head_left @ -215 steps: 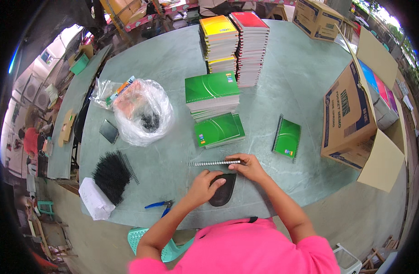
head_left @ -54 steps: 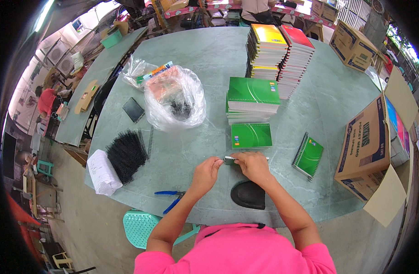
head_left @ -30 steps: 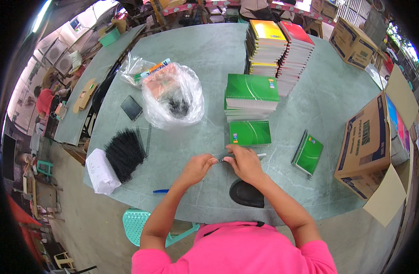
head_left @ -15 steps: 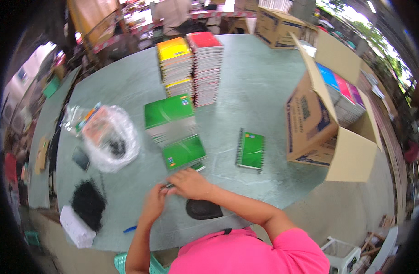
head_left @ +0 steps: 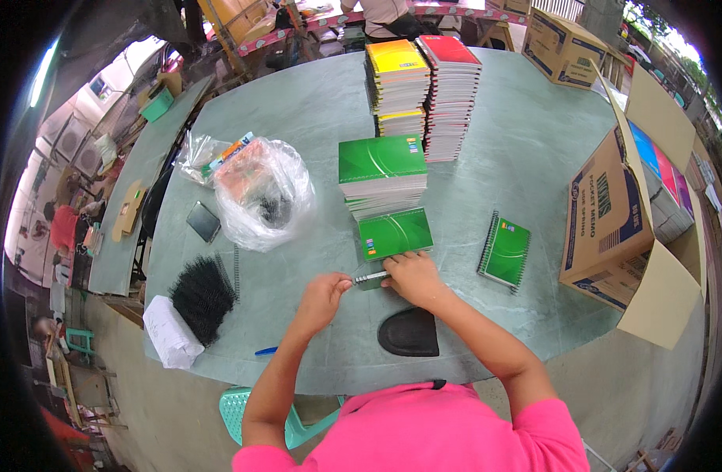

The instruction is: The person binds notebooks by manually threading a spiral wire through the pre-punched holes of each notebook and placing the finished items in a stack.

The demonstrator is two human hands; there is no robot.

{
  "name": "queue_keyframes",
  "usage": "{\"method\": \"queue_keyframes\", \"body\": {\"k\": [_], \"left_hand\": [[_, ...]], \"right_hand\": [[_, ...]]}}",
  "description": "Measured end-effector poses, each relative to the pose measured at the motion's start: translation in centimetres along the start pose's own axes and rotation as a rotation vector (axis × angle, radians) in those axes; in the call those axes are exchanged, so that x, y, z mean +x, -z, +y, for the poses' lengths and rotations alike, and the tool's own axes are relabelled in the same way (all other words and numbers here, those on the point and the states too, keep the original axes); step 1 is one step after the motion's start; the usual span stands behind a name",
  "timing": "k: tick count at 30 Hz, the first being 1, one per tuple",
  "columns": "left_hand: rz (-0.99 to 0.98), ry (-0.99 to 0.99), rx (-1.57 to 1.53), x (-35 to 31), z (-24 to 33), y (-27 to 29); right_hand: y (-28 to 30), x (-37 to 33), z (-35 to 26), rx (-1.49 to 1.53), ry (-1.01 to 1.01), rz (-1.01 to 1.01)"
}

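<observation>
A small notebook [head_left: 372, 278] is held nearly edge-on just in front of the green notebook stack, its spiral edge facing me. My right hand [head_left: 414, 277] grips it at the right end, fingers over the top. At its left end, my left hand [head_left: 323, 300] is closed in a pinch at the tip of the spiral coil [head_left: 361, 279]; the fingers partly hide this. Behind are green notebook stacks [head_left: 383, 161], one taller, one lower [head_left: 395, 234]. A finished-looking green spiral notebook [head_left: 505, 250] lies flat to the right.
Yellow [head_left: 396, 59] and red [head_left: 449, 52] notebook stacks stand behind. An open carton [head_left: 605, 212] of notebooks is at right. Left are a plastic bag [head_left: 286, 212], a phone-like dark object [head_left: 203, 221], black coils [head_left: 199, 299] and a blue pen [head_left: 265, 351]. A black pad [head_left: 409, 333] lies near me.
The view has swung, so the table's things appear farther right. My hands have moved apart, with the left now at the notebook's left end and its coil showing between them.
</observation>
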State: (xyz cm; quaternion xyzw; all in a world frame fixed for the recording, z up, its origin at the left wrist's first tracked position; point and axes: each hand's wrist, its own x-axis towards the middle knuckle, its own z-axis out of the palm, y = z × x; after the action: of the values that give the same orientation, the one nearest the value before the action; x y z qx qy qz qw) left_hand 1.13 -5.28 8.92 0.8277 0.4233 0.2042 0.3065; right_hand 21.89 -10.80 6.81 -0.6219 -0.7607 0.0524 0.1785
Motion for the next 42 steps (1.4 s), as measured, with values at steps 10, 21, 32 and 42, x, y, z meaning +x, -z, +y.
{"method": "queue_keyframes", "body": {"k": [10,21,32,42], "left_hand": [[-0.298,-0.366,-0.140,-3.0,2.6,-10.0],[0.067,0.076,0.006,-2.6,1.7,0.2],[0.343,-0.195,-0.027,-0.1,4.9,1.3],[-0.033,-0.152,0.122,1.0,4.1,-0.1]], "right_hand": [[0.8,-0.7,-0.3,0.210,-0.005,0.007],[-0.6,-2.5,2.4,0.885,-0.303,0.245],[-0.9,-3.6,3.2,0.947,-0.428,0.140],[-3.0,-4.7,3.9,1.306,-0.562,0.076]]}}
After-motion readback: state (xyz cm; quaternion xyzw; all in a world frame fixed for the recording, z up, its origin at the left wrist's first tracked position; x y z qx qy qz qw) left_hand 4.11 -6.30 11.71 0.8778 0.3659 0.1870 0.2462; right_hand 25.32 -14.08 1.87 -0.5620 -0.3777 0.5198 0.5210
